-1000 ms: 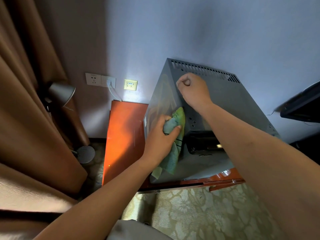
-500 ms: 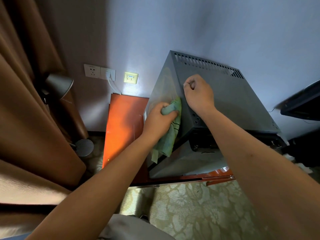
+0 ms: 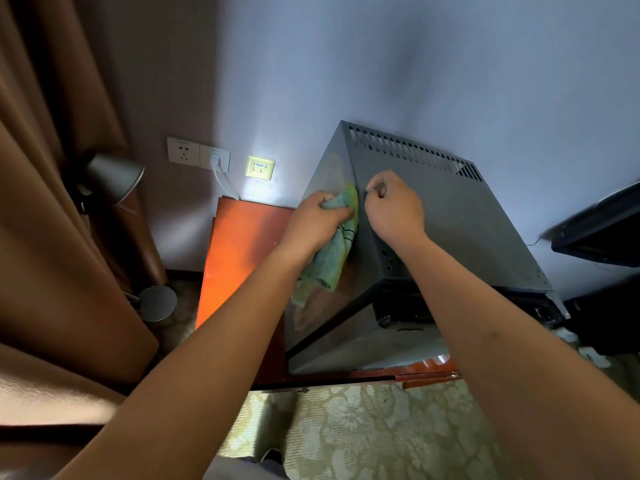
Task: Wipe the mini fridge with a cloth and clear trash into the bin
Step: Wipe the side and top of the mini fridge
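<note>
We are gripping the green cloth (image 3: 334, 251) in our left hand (image 3: 313, 223), fingers curled round its top, pressing it against the mini fridge (image 3: 450, 230) side. Our right hand (image 3: 393, 207) is resting on the fridge's top edge just beside the cloth, fingers curled in a fist.

Single head view only; I have no second view to compare. It looks forward and steeply down from above, close over the mini fridge (image 3: 450, 220), with carpet (image 3: 363, 431) at bottom and wall (image 3: 415, 64) on top.

The orange wooden cabinet (image 3: 239, 258) stands on the patterned carpet (image 3: 363, 431); the grey mini fridge (image 3: 450, 230) sits on it.
</note>
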